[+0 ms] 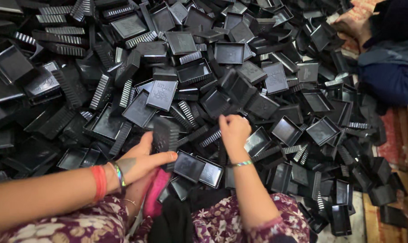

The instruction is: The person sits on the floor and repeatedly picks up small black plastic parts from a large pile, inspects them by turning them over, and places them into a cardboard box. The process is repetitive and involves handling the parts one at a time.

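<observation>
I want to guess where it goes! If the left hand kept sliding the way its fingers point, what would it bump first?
Probably the shiny black tray just past the left hand, whose fingers point right at it. The depth is hard to judge.

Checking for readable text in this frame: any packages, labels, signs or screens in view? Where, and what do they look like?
No packages, stuck-on labels, signs or screens show.
Embossed marking: moulded into a black square plastic lid at pile centre-left, same black as the part.
Similar raised marking: on a lid at top left, black on black.
Everything else: a heap of plain black trays around the left hand and right hand.
</observation>
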Motion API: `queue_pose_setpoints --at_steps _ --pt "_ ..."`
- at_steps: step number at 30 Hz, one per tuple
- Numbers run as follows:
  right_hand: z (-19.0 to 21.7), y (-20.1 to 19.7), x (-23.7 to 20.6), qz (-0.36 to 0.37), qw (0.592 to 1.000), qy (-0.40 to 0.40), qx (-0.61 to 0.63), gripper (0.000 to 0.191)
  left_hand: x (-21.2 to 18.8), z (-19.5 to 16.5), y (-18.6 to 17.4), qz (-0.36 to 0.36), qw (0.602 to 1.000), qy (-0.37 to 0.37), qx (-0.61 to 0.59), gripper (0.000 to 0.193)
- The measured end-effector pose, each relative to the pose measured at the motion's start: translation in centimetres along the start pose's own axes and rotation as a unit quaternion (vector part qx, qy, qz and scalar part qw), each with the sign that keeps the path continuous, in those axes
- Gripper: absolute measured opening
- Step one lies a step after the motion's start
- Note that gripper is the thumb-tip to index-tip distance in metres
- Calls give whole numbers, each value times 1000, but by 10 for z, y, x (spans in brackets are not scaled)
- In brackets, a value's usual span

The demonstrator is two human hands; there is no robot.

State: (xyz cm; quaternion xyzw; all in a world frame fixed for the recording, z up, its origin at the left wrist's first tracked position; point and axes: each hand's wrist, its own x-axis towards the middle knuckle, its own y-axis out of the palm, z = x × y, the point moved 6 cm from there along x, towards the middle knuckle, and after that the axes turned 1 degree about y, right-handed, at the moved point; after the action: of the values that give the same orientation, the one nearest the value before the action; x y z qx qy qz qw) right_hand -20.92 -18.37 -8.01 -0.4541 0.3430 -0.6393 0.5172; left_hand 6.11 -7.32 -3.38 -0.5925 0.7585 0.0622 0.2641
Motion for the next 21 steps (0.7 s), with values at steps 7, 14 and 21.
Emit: queue_pose_setpoints --at_steps 7,14,21 --pt "1 18 -4 -95 989 -39 106 51 6 9 4 2 999 -46 12 92" --pt "36 11 27 54 994 99 -3 108 7 18 19 36 991 -84 -98 100" --pt "41 9 82 137 960 205 130 84 6 23 12 23 990 -86 -109 98"
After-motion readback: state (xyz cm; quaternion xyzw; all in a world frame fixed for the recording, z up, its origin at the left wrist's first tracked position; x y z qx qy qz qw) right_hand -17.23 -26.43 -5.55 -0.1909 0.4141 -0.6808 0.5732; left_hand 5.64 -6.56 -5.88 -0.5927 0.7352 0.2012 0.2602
